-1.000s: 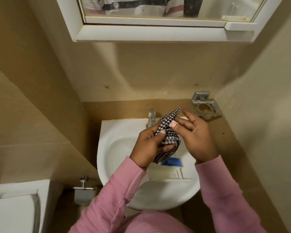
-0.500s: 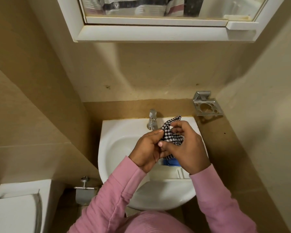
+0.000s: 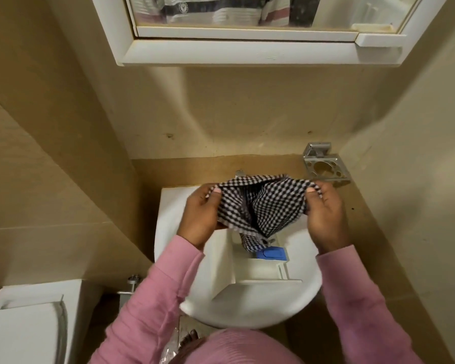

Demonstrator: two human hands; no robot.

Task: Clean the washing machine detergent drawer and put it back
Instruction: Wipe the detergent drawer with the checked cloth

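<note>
Both hands — left hand, right hand — grip a checked cloth stretched wide, the detergent drawer at 6 o'clock in the sink.

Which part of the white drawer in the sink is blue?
The small flap at the drawer's far end, just under the hanging checked cloth. Every other part of the drawer is plain white.

White detergent drawer with blue insert lies in the sink.

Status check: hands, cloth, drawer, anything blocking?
Left hand and right hand pinch checked cloth spread above sink. Detergent drawer lies in basin, untouched. Cloth tail dangles into drawer; nothing else blocking.
</note>
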